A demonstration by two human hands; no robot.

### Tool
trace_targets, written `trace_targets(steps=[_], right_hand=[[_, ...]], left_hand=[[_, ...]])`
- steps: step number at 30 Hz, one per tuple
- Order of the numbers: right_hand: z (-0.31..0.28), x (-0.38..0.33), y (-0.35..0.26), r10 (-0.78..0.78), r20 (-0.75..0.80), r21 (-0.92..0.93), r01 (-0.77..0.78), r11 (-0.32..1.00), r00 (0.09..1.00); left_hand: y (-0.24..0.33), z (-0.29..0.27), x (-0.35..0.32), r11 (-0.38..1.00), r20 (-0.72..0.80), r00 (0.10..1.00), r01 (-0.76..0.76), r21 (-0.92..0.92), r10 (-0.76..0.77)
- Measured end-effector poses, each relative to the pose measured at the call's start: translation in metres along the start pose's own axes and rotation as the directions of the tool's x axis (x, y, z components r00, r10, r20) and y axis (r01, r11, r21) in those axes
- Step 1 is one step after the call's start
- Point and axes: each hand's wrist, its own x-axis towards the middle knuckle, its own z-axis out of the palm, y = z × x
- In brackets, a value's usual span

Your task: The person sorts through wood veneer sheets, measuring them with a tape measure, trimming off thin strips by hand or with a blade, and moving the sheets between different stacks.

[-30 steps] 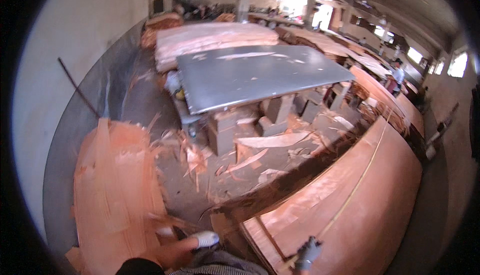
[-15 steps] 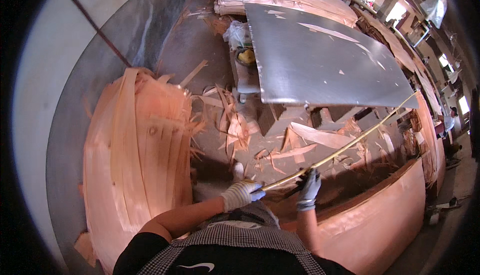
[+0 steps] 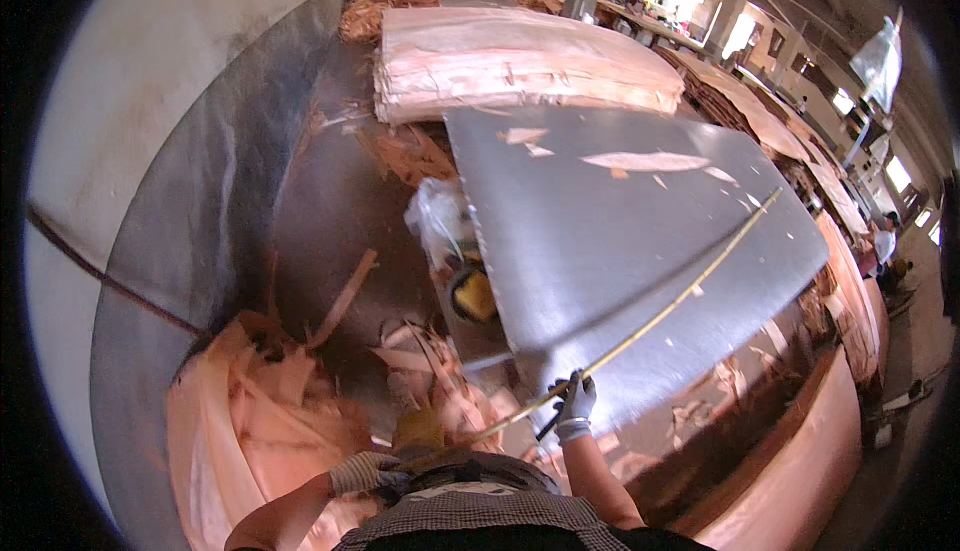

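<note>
Head view. The person holds a long, thin yellowish strip, which runs from low centre of the frame up toward the right, over a large grey metal sheet.

The right hand, in a white glove, sits just below centre-right. Its fingers are closed round the strip, with a short dark tool or handle also in the grip, though what it is cannot be told.

The left hand, in a knit glove, lies at lower centre-left, curled shut near the strip's near end. Whether it actually clasps that end is not clear, as the body hides the meeting point.

Judgement on handling: the strip is slender and bows along its length, so it would carry best with both hands spread well apart and the far tip kept clear of the sheet's edge, to avoid snagging or snapping.

Position: the strip passes through the right hand, and most of its length lies beyond it, to the upper right.

Surroundings: a heap of reddish veneer scraps at lower left and stacked veneer sheets at upper centre.
</note>
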Motion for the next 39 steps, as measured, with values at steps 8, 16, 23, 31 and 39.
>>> trace_targets(steps=[8,16,23,31,39], right_hand=[[0.228,0.099,0.069,0.031,-0.062,-0.384,-0.053,0.922,0.998],[0.494,0.197,0.115,-0.242,0.028,-0.406,0.232,0.884,0.97],[0.799,0.295,0.046,-0.177,0.105,-0.05,0.183,0.982,0.979],[1.046,0.354,0.003,-0.131,0.201,0.007,0.133,0.991,0.971],[1.299,0.466,-0.102,-0.481,0.175,-0.15,0.506,0.849,0.859]], left_hand=[[0.001,-0.302,0.079,0.84,0.024,0.996,0.057,0.539,-0.083],[0.021,-0.545,0.095,0.824,-0.243,0.925,0.371,0.427,-0.291],[0.109,-0.767,0.146,0.783,-0.491,0.867,0.364,0.505,-0.087],[0.098,-1.022,0.204,0.737,-0.645,0.761,0.402,0.543,0.061],[0.178,-1.298,0.325,0.847,-0.587,0.807,0.273,0.456,0.056]])
